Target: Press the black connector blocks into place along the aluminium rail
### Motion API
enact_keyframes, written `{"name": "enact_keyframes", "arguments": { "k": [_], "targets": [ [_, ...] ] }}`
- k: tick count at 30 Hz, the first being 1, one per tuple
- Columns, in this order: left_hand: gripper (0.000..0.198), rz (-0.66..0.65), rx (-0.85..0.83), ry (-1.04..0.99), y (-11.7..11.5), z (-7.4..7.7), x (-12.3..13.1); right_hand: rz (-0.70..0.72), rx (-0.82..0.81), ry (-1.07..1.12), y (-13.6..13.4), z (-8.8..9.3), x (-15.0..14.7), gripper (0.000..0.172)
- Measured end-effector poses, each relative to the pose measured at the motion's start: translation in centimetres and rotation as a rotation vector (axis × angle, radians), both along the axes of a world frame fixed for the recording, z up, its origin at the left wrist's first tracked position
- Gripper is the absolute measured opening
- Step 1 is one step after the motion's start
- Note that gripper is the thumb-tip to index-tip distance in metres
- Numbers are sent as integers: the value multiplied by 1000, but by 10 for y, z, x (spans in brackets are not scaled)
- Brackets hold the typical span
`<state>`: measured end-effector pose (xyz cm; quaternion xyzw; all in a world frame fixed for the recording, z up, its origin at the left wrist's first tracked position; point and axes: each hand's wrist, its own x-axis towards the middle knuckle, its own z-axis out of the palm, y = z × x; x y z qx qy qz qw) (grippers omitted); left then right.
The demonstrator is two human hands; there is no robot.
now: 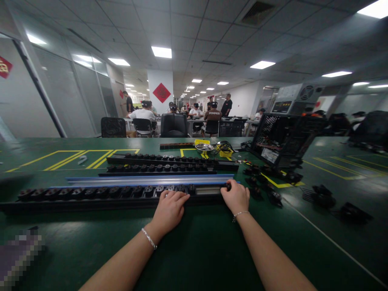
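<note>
A long black strip with a row of round black sockets lies across the table in front of me. My left hand is laid over its sockets right of the middle, fingers bent onto them and the thumb pointing right. At the strip's right end, my right hand pinches a small round black socket. Between the hands, a pale stretch of bare channel shows in the strip. Right behind it lies a long metal rail with blue edges.
Farther back are two more socket strips, a metal dish and a yellow box. An opened computer case stands at right, near loose black parts. A blurred object lies at lower left. People sit beyond the table.
</note>
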<state>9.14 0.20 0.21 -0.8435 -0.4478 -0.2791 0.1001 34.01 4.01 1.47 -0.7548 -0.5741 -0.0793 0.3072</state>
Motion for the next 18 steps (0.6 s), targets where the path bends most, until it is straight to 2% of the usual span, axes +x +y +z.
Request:
{"name": "enact_keyframes", "arguments": {
  "k": [18],
  "targets": [
    [37, 5, -12, 8, -1, 1, 1, 27, -5, -13, 2, -4, 5, 27]
  ]
}}
